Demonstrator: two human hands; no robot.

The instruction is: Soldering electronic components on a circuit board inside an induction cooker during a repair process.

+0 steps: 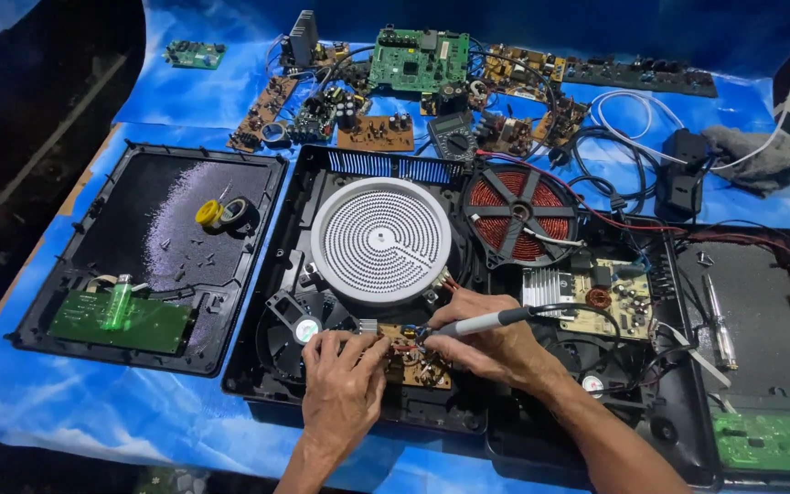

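Note:
My right hand [494,352] grips a soldering iron [485,322] with a grey handle, its tip pointing left onto a small brown circuit board [422,366] inside an opened black cooktop housing [368,407]. My left hand [345,366] rests on the left edge of that board, fingers pressing its components. Just above the hands sits a round white heating plate [381,240]. To its right is a red copper coil [516,212], and below the coil another board with a silver heat sink [587,297].
A black glass top panel [176,215] lies at left with tape rolls [223,214], a green board and a small green bottle [119,302]. Several loose circuit boards, a multimeter [453,135] and cables spread across the blue sheet behind. At right, another panel holds a screwdriver [718,320] and brush.

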